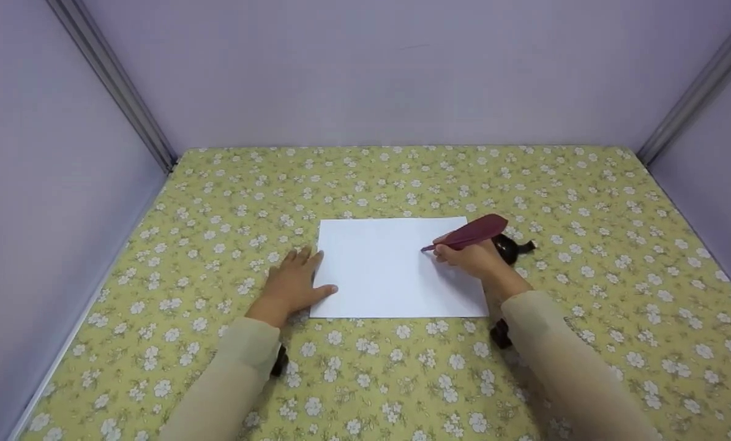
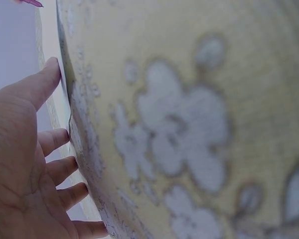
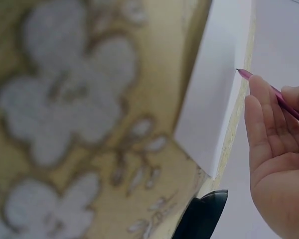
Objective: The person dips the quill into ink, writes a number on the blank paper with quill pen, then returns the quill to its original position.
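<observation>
Nearest, two pale sleeves are extending over the flower-patterned table. The left hand is lying with its fingers spread, its thumb resting on the white sheet of paper and its fingertips reaching the sheet's left edge. The sheet is lying on the table between both hands. The right hand is pinching a purple feather pen above the sheet's right part; whether the tip is touching cannot be told. Just beside that hand, a glossy black rounded vessel is sitting partly hidden, its contents not showing. Farthest, lilac panels are rising behind the table.
</observation>
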Demonstrator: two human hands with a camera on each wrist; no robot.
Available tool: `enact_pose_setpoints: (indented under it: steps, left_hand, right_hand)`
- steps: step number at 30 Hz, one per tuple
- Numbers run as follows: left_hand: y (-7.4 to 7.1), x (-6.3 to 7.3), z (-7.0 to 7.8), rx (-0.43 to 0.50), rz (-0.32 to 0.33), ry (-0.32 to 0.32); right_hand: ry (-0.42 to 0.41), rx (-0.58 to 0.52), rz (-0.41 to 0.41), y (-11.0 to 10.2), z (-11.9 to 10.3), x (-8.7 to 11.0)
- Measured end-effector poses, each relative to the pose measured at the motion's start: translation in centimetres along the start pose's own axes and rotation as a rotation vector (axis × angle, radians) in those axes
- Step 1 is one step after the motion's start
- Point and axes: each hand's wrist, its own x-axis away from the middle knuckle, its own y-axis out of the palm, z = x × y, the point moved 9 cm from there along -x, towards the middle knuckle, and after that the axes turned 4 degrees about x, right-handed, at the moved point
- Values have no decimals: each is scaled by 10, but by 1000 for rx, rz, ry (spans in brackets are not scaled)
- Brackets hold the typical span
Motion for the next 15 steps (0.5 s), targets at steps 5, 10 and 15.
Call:
enact_pose_setpoints:
  steps: [5, 10, 15]
  left_hand:
    - [2, 0, -1, -1, -1, 0]
    - [1, 0, 0, -1, -9, 0]
    - [0, 1, 0, 10, -10, -3]
  right_hand:
    - [-66, 79, -45, 5, -5, 2]
    - [-123, 109, -81, 10, -10, 5]
    - [-166, 86, -114, 14, -15, 10]
